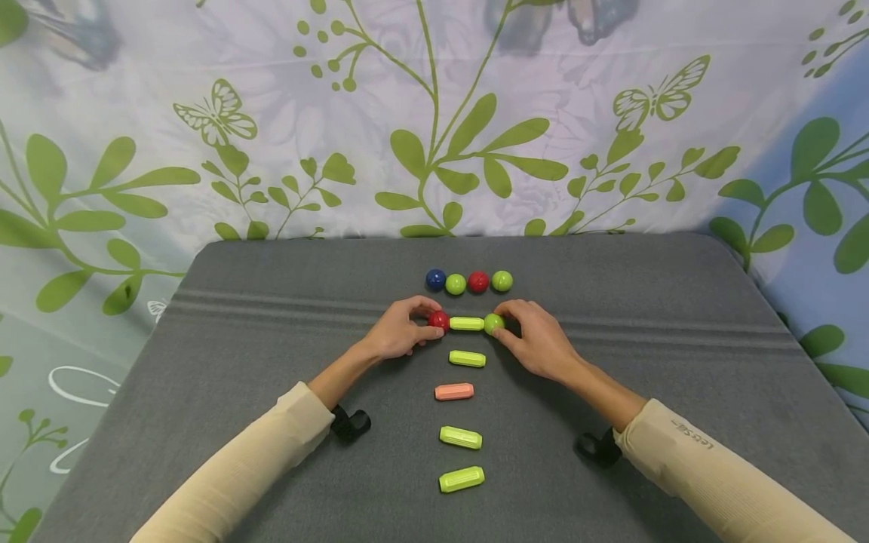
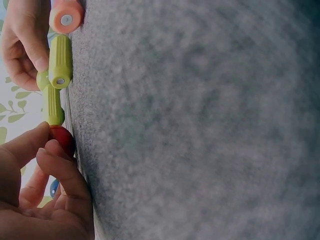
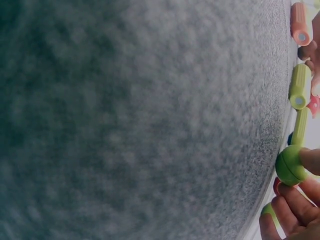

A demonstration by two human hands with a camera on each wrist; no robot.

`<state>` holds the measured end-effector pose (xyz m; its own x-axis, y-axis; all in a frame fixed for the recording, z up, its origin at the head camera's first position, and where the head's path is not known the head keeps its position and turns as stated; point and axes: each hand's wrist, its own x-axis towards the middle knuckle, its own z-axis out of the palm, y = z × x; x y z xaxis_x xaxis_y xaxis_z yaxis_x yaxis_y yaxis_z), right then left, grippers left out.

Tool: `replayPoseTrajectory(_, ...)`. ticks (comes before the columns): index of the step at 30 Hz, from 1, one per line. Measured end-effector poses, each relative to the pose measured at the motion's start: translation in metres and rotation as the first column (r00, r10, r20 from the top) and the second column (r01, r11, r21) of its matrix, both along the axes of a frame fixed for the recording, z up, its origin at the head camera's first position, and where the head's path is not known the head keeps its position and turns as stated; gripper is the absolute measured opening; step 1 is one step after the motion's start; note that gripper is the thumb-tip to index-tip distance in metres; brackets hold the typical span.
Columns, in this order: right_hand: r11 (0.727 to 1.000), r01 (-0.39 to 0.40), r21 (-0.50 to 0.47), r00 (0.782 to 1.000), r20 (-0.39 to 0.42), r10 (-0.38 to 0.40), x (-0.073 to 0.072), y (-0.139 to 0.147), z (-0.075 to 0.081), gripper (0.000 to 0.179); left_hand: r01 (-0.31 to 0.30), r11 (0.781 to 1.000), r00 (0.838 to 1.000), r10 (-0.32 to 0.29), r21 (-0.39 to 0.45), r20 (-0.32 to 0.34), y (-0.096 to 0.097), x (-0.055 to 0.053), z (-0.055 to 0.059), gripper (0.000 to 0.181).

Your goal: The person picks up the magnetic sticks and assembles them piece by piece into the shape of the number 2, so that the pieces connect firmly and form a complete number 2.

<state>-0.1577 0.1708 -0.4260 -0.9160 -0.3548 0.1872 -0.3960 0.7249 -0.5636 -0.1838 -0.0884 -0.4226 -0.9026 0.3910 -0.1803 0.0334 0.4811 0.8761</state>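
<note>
My left hand (image 1: 399,329) pinches a red ball (image 1: 439,321) between thumb and fingers. Opposite it, my right hand (image 1: 532,336) pinches a green ball (image 1: 493,324). Between the two balls lies a yellow-green ribbed rod (image 1: 467,323), its ends right at the balls, so the three form one straight line. In the left wrist view the red ball (image 2: 62,140) shows at the thumb and fingertips. The right wrist view shows the green ball (image 3: 290,165) with a seam round it, gripped by thumb and fingers.
Behind the hands sit a blue ball (image 1: 436,280), a green ball (image 1: 455,284), a red ball (image 1: 478,282) and another green ball (image 1: 502,280). Toward me lie several yellow-green rods (image 1: 461,437) and an orange rod (image 1: 454,391), on a grey cloth-covered table (image 1: 271,302). A patterned curtain (image 1: 366,136) hangs behind.
</note>
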Motion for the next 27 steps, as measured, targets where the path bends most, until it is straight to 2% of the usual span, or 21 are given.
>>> replayPoseTrajectory(11, 0.999, -0.026, 0.026, 0.999, -0.026, 0.027, 0.0011, -0.0007, 0.0026, 0.027, 0.015, 1.0, 1.0, -0.015, 0.018, -0.007, -0.0015, -0.0027, -0.0023, 0.039)
replayPoseTrajectory(27, 1.0, -0.018, 0.014, 1.0, -0.002, 0.018, 0.0008, -0.0004, 0.0001, 0.028, 0.033, 0.999, 0.999, -0.033, 0.014, -0.009, -0.0038, -0.0034, -0.0044, 0.039)
